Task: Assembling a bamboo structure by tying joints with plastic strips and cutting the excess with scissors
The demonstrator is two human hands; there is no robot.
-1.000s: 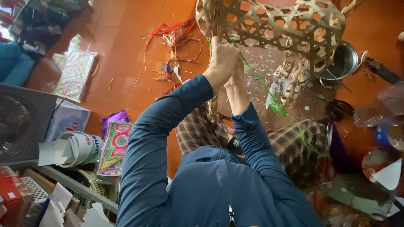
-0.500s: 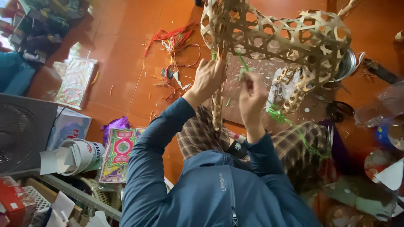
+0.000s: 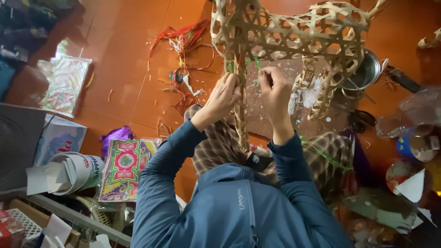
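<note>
A woven bamboo lattice frame (image 3: 317,32), shaped like an animal's body with legs, stands over my lap. My left hand (image 3: 224,97) is closed around one slim bamboo leg (image 3: 240,124) that hangs down from the frame. My right hand (image 3: 274,89) is just right of that leg and pinches a thin green tie (image 3: 255,62) that runs up to the joint between leg and frame. Both arms are in blue jacket sleeves. The fingertips of both hands are partly hidden behind the leg.
A metal pot (image 3: 367,71) sits behind the frame on the orange tile floor. Red strips and scraps (image 3: 183,43) lie at the upper left. A colourful paper sheet (image 3: 124,167), a white roll (image 3: 76,170) and a plastic bag of patterned sheets (image 3: 64,85) lie to the left. Clutter fills the right edge.
My hands have come down from the frame's body and parted to either side of the bamboo leg. The right hand now pinches the green tie. The frame sits slightly further right in view.
</note>
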